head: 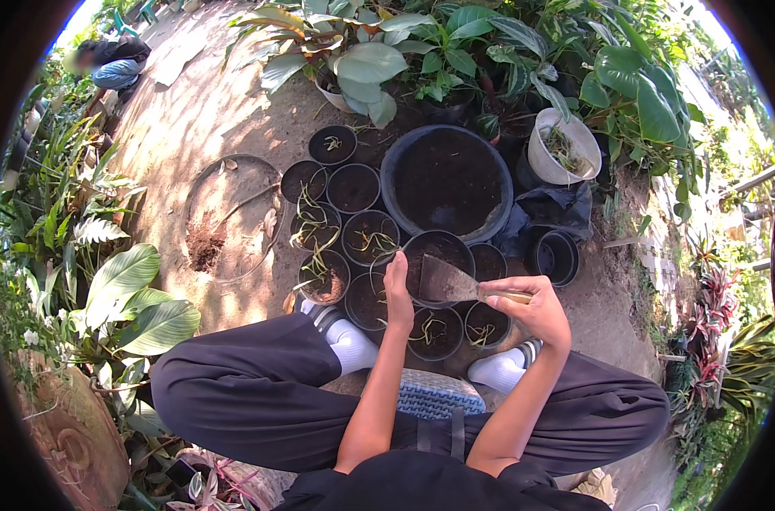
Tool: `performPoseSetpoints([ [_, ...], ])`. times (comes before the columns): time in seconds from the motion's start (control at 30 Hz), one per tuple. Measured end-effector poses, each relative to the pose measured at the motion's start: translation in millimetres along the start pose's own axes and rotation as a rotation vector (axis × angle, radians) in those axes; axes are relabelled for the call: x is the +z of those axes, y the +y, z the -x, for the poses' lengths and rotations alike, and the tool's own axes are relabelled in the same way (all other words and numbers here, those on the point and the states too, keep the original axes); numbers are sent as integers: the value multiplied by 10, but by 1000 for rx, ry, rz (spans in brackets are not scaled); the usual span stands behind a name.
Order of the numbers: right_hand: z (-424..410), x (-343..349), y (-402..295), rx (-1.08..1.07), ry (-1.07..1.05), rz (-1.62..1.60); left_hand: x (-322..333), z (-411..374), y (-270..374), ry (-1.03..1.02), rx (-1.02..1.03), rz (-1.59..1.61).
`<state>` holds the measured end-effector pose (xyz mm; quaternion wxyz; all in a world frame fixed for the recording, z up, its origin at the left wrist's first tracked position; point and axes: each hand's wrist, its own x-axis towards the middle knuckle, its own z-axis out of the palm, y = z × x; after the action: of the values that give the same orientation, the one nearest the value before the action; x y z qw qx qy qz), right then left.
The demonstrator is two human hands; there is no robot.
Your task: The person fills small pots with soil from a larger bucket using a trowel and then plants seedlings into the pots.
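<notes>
My right hand (533, 308) grips the pale handle of a putty knife (448, 281), whose broad, soil-stained blade points left over a black plastic pot (440, 235) with soil inside. Against the left side of that pot is my left hand (399, 295), seen edge-on with straight fingers. Whether it grips the rim or only rests there is hidden. Just below stand a pot with a thin, limp seedling (433, 332) and another small seedling pot (486, 324). A wide black tub of dark soil (448, 179) lies beyond the pot.
Several seedling pots (370, 237) crowd the left. At right are an empty black pot (556, 257), a black plastic bag (556, 207) and a white pot with cut leaves (563, 147). Leafy plants (368, 64) border the back. A person (115, 61) crouches far left.
</notes>
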<state>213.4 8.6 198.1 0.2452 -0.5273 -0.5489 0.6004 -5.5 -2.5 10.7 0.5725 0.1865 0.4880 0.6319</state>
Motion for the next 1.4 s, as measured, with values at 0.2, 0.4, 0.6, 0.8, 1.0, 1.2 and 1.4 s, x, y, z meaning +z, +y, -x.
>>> performPoseSetpoints([
  [0.2, -15, -27, 52, 17, -25, 21, 79, 73, 163, -168, 26, -214],
  [0.4, -70, -38, 170, 74, 69, -124, 194, 107, 180, -129, 136, -231],
  [0.6, -93, -56, 177, 111, 150, -259, 187, 120, 142, -29, 44, 69],
  [0.8, -46, -44, 51, 169, 97, -283, -84, -27, -125, 56, 49, 143],
  [1.0, -55, -67, 130, 148, 61, -231, 46, -18, -119, 278, 194, -5],
  [1.2, -162, 76, 120, 89, 113, -263, 139, 73, 57, 343, 268, -86],
  [1.4, -254, 275, 92, 74, 76, -127, 161, 119, 145, 468, 341, -229],
])
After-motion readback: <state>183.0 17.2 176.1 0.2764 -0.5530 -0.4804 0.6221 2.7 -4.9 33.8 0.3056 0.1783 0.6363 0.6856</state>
